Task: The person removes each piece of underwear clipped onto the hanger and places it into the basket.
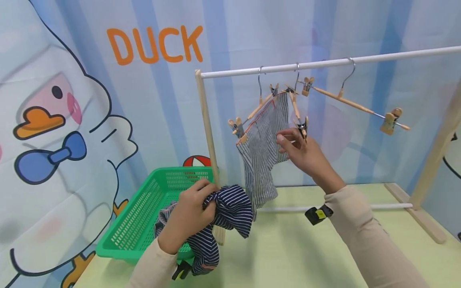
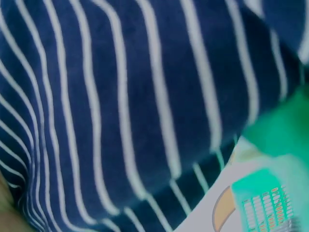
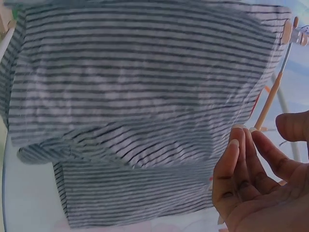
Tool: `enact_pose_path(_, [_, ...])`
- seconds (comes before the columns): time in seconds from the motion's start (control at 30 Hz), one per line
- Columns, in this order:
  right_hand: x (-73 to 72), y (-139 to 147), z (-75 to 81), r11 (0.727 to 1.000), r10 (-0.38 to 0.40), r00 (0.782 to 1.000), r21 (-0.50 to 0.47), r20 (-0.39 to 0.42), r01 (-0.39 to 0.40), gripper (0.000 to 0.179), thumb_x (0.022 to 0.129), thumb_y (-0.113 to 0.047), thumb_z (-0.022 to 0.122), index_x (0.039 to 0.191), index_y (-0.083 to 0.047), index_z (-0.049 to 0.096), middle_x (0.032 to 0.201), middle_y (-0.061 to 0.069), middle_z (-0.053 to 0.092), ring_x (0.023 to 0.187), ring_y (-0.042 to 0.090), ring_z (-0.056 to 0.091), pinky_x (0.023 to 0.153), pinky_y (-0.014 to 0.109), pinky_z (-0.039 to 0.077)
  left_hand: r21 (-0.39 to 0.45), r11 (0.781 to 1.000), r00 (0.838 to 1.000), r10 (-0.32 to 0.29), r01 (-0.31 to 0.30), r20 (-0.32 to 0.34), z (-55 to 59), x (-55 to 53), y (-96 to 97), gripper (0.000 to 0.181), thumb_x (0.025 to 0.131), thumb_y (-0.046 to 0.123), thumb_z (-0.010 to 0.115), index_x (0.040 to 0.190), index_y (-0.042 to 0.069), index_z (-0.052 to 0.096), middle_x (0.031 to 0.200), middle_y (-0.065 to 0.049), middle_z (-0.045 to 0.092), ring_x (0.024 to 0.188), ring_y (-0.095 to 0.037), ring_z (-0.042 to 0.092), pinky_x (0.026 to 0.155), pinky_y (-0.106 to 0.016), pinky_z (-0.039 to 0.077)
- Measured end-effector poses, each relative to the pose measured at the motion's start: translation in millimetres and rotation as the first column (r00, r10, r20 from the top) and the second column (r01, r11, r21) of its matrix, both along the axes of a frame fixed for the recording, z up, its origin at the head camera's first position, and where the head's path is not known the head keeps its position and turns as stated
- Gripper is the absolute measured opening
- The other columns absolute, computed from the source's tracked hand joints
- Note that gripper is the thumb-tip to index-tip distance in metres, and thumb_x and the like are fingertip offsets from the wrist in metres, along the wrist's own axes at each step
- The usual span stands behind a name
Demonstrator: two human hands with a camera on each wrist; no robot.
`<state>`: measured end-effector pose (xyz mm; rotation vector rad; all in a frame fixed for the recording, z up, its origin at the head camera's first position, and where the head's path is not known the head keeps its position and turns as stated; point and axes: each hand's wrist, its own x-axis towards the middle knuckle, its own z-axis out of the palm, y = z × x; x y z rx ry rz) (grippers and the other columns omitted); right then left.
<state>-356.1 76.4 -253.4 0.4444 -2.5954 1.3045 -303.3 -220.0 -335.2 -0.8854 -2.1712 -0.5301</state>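
Note:
My left hand (image 1: 194,208) grips a bunched navy garment with white stripes (image 1: 234,206), which hangs down in front of the basket. That striped cloth (image 2: 120,96) fills most of the left wrist view. My right hand (image 1: 302,154) is raised beside grey-and-white striped pants (image 1: 264,148) clipped by the waist to a wooden clip hanger (image 1: 257,110). In the right wrist view the hand (image 3: 270,179) has bent fingers with the thumb apart, and nothing lies between them. A second clip hanger (image 1: 294,106) hangs just above this hand, its lower clip overlapping the hand in the head view.
All hangers hang from a white rail (image 1: 324,63) on a wooden-post rack. A third clip hanger (image 1: 342,98), with no garment, hangs to the right. A green basket (image 1: 126,224) with some cloth in it stands left on the pale yellow table (image 1: 288,256). Behind is a duck-print curtain (image 1: 162,100).

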Motion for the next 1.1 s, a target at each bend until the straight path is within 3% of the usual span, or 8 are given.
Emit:
enact_pose_path(0.2, [4.9, -14, 4.7, 0.988, 0.121, 0.992, -0.096, 0.025, -0.118, 0.052, 0.104, -0.047, 0.044, 0.146, -0.015, 0.043, 0.147, 0.012, 0.05, 0.121, 0.031, 0.061, 0.096, 0.048, 0.052, 0.013, 1.0, 0.999, 0.006, -0.005, -0.045, 6.0, -6.3, -11.9, 0.02, 0.079, -0.009, 0.06, 0.09, 0.004, 0.07, 0.089, -0.009, 0.063, 0.066, -0.013, 0.049, 0.056, -0.022, 0.039])
enact_pose_path(0.4, [7.4, -22, 9.6, 0.983, 0.137, 0.99, -0.131, 0.041, -0.131, 0.053, 0.104, -0.047, 0.045, 0.15, -0.021, 0.037, 0.152, 0.009, 0.043, 0.125, 0.03, 0.058, 0.097, 0.048, 0.05, 0.006, 0.998, 0.996, 0.058, -0.058, -0.063, 16.3, -13.0, -23.3, 0.019, 0.08, -0.008, 0.059, 0.091, 0.003, 0.07, 0.09, -0.011, 0.064, 0.066, -0.016, 0.053, 0.056, -0.028, 0.043])
enact_pose_path(0.73, [10.1, -31, 15.0, 0.979, 0.136, 0.99, -0.158, 0.028, -0.13, 0.053, 0.103, -0.046, 0.046, 0.15, -0.024, 0.036, 0.149, 0.008, 0.042, 0.125, 0.028, 0.056, 0.097, 0.049, 0.05, -0.027, 0.989, 0.989, 0.148, -0.148, 0.009, 31.8, -13.3, -43.8, 0.019, 0.084, -0.006, 0.058, 0.096, 0.002, 0.07, 0.09, -0.012, 0.063, 0.064, -0.017, 0.047, 0.057, -0.03, 0.04])
enact_pose_path(0.93, [11.9, -36, 19.8, 0.973, 0.148, 0.989, -0.181, 0.011, -0.143, 0.051, 0.103, -0.045, 0.048, 0.149, -0.025, 0.036, 0.149, 0.008, 0.041, 0.127, 0.028, 0.055, 0.1, 0.051, 0.049, -0.045, 0.981, 0.98, 0.192, -0.189, 0.061, 32.8, -14.0, -48.0, 0.019, 0.086, -0.004, 0.059, 0.1, 0.002, 0.071, 0.093, -0.011, 0.064, 0.069, -0.019, 0.054, 0.062, -0.035, 0.047])
enact_pose_path(1.1, [14.3, -39, 23.3, 0.972, 0.146, 0.989, -0.186, -0.013, -0.146, 0.051, 0.103, -0.044, 0.048, 0.149, -0.026, 0.037, 0.147, 0.007, 0.042, 0.125, 0.027, 0.055, 0.1, 0.051, 0.05, -0.044, 0.971, 0.967, 0.238, -0.235, 0.093, 31.2, -15.5, -53.1, 0.022, 0.088, -0.003, 0.056, 0.105, 0.002, 0.07, 0.096, -0.013, 0.064, 0.068, -0.021, 0.052, 0.061, -0.035, 0.045])
